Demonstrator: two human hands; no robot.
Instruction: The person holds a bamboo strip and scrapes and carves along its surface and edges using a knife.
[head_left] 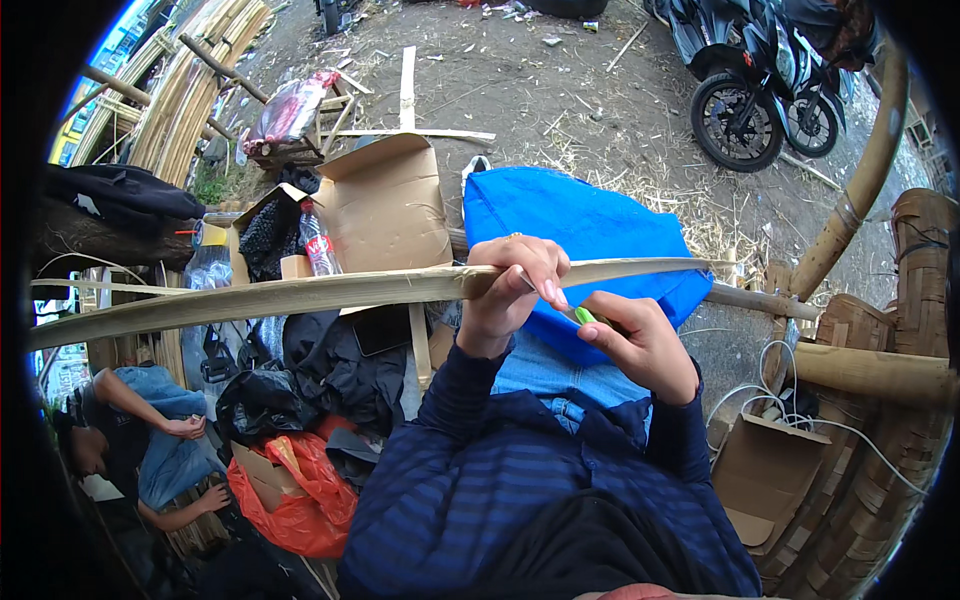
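A long, pale bamboo strip (300,300) lies crosswise in front of me, from the far left to beyond my lap on the right. My left hand (503,292) is wrapped round it. Close by, my right hand (642,345) is closed on a small knife with a green handle (586,315). Its short blade points toward my left thumb and the strip; whether the edge touches the bamboo I cannot make out. Below both hands a blue cloth (590,215) is spread over my legs.
An open cardboard box (385,200) with a bottle (318,240) stands left of my hands. Lower left are a red plastic bag (325,520) and another seated person (135,420). A smaller box (770,470) with white cable is at right; motorcycles (745,110) are parked beyond.
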